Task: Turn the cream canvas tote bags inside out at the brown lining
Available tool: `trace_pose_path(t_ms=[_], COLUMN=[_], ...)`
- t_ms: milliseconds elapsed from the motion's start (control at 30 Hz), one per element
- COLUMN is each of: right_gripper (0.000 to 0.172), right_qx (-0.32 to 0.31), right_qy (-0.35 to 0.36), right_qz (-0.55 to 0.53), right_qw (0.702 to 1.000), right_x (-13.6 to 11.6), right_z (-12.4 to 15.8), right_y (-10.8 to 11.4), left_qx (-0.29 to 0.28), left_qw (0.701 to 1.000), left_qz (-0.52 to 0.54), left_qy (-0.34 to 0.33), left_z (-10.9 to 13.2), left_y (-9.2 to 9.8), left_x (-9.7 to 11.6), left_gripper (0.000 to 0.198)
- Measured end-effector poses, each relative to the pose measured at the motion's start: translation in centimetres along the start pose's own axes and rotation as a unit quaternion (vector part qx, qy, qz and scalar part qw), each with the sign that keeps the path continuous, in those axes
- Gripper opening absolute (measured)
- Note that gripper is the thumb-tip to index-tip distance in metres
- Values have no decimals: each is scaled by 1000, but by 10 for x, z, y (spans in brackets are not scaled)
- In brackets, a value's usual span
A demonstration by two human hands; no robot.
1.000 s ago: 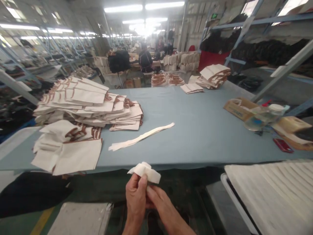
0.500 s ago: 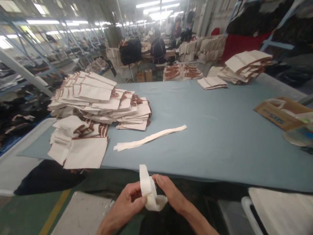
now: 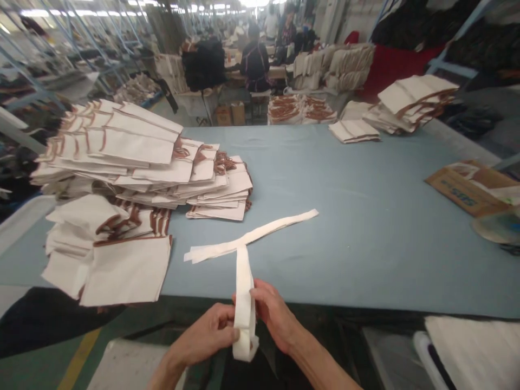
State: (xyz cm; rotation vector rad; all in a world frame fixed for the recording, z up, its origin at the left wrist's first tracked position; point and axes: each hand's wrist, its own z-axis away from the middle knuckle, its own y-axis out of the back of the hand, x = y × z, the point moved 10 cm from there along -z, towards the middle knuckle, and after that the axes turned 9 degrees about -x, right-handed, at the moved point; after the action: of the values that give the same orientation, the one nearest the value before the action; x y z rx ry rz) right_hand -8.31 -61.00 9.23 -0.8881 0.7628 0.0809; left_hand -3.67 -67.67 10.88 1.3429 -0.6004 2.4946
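Observation:
A bundle of cream fabric strips (image 3: 244, 284) is held between my two hands at the table's near edge, its upper end reaching over the tabletop. My left hand (image 3: 213, 333) pinches the lower part between thumb and fingers. On the other side my right hand (image 3: 274, 314) grips it higher up, thumb in front; some of its fingers are hidden behind the fabric. Just beyond, more cream strips (image 3: 280, 226) lie slantwise on the blue-grey table (image 3: 345, 254).
Piles of cream fabric pieces with brown edging (image 3: 138, 141) cover the table's left side. A folded fabric stack (image 3: 418, 100) sits at the far right, with a cardboard box (image 3: 463, 187) nearer. Beyond the table a person (image 3: 255, 59) sits among fabric piles.
The bundle of strips has straightened from a curled loop into a longer upright length. My right hand has shifted slightly down and left along it. The view has tilted down.

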Motion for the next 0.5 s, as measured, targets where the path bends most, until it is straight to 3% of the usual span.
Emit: trace_pose_path(t_ms=[167, 267, 400, 500], right_gripper=[18, 20, 27, 25], right_qx=[110, 178, 246, 276], right_qy=[25, 47, 67, 84], right_qz=[45, 34, -19, -62], right_qw=[993, 982, 967, 955], right_x=[2, 6, 13, 16], right_z=[-31, -45, -53, -52], right_y=[5, 10, 17, 23], left_qx=[-19, -32, -9, -11], left_qw=[999, 998, 995, 992], left_qz=[-30, -51, -93, -115], left_qy=[8, 6, -15, -52], left_z=[-8, -11, -11, -8], left_y=[44, 64, 88, 93], left_x=[1, 3, 15, 31], left_gripper=[16, 7, 3, 11])
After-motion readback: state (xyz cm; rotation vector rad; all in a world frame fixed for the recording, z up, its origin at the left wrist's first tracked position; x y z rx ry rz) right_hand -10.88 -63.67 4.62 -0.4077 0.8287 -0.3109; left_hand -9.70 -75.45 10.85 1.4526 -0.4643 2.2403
